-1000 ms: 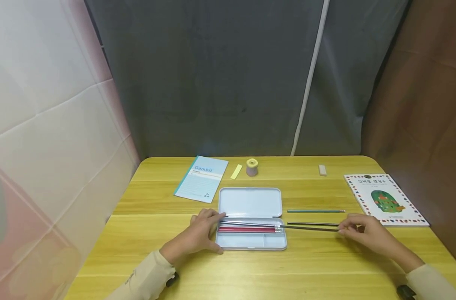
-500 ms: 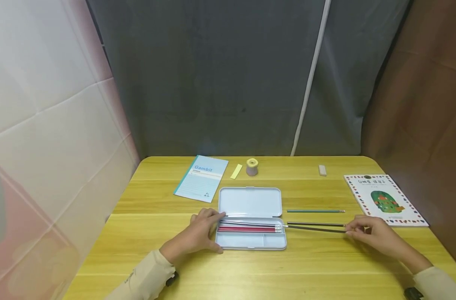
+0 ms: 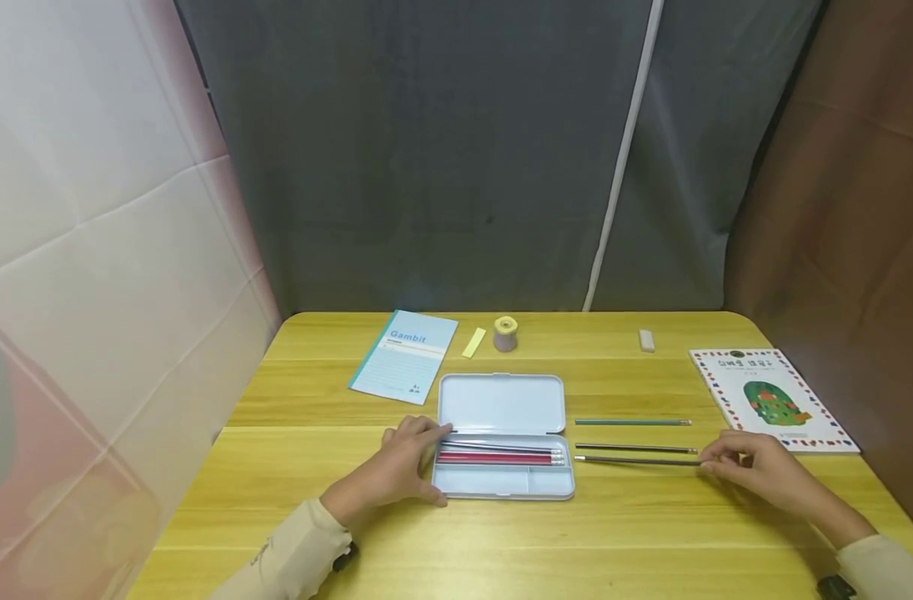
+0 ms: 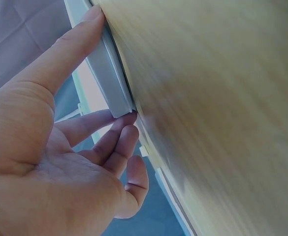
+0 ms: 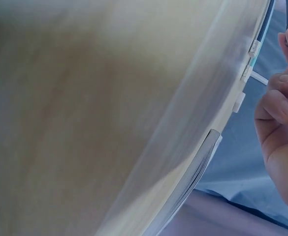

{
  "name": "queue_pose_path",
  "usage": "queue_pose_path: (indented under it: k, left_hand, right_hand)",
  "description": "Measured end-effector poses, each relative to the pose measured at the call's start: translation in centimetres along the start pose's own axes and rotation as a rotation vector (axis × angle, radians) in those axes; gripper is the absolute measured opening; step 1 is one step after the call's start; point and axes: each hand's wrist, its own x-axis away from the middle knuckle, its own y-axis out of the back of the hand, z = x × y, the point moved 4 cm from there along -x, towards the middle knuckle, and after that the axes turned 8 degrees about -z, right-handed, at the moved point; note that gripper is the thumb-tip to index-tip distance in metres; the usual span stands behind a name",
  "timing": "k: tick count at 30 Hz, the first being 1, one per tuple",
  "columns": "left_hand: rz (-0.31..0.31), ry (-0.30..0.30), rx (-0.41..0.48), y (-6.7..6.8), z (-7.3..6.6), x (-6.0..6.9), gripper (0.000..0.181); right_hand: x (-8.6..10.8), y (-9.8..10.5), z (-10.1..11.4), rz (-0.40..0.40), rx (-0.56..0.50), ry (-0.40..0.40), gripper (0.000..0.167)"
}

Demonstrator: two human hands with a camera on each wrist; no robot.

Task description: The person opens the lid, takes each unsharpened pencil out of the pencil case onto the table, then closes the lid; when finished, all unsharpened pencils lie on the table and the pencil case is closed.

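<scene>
A white pencil case (image 3: 501, 404) lies with its lid swung back. My left hand (image 3: 396, 467) holds its left end, thumb at the front corner and fingers by the hinge; in the left wrist view the thumb lies along the edge of the case (image 4: 109, 81). Red pencils (image 3: 494, 458) and dark pencils (image 3: 501, 447) rest in its long compartment. With finger and thumb, my right hand (image 3: 756, 471) pinches the right end of a dark pencil (image 3: 636, 461), whose pale-tipped left end is just right of the case. Beside it lie a black pencil (image 3: 632, 448) and a green pencil (image 3: 632, 422).
Behind the case are a blue notebook (image 3: 403, 357), a yellow strip (image 3: 474, 343) and a yellow-topped, spool-like object (image 3: 504, 335). A white eraser (image 3: 646, 341) lies at the back right. A white picture book (image 3: 775, 400) lies beyond my right hand on the wooden table (image 3: 546, 550).
My right hand has drawn the dark pencil to the right; its left end, earlier over the case, is now off the case's right side. My left hand stays in place.
</scene>
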Motion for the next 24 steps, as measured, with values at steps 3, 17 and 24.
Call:
queue_pose_path:
  k: [3, 17, 24]
  left_hand:
    - [0.001, 0.002, 0.005, 0.03, -0.03, 0.00, 0.106]
    - [0.007, 0.013, 0.004, -0.18, 0.10, -0.02, 0.106]
    - [0.005, 0.008, 0.008, -0.02, 0.06, -0.02, 0.106]
  right_hand:
    - [-0.11, -0.16, -0.10, 0.011, 0.009, 0.011, 0.026]
    - [-0.78, -0.84, -0.27, 0.046, 0.093, 0.012, 0.021]
    - [-0.82, -1.04, 0.18, 0.030, 0.241, 0.078, 0.020]
